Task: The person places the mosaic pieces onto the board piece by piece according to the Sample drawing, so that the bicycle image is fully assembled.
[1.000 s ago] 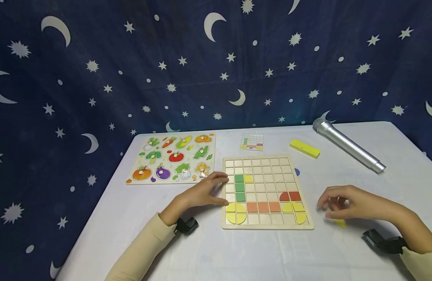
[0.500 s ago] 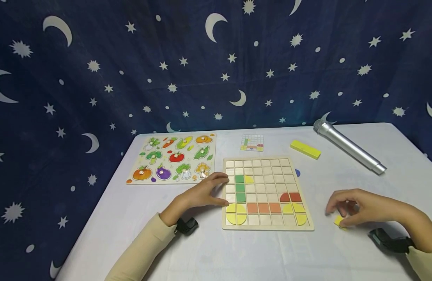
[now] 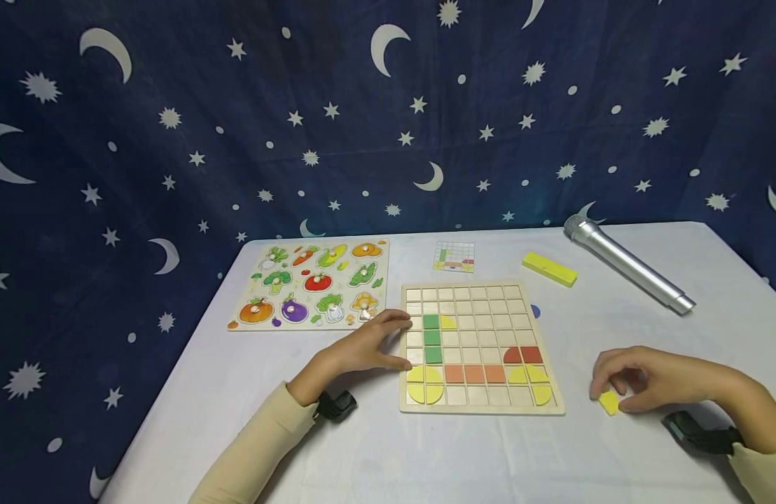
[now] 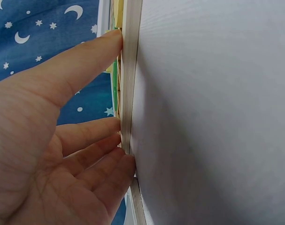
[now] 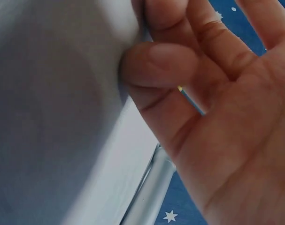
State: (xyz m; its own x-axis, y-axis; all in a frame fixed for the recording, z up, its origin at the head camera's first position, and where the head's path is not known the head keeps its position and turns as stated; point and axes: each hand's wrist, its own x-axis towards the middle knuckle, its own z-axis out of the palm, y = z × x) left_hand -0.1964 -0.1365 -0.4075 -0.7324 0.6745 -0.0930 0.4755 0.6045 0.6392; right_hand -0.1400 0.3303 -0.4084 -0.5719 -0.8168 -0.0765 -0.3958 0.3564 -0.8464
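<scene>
A wooden grid board lies mid-table, with green, yellow, orange and red tiles set in some of its squares. My left hand rests against its left edge, thumb and fingers spread apart. In the left wrist view those fingertips touch the board's rim. To the right of the board, my right hand is low at the table with a small yellow tile between thumb and index finger. Its other fingers are curled in the right wrist view, where the tile is hidden.
A vegetable peg puzzle lies at the back left. Behind the board are a small pattern card and a yellow bar. A silver microphone lies at the back right. A blue piece shows beside the board.
My right hand has moved right, away from the board, and down to the yellow tile, which has turned slightly between its fingers. The left hand stays at the board's edge.
</scene>
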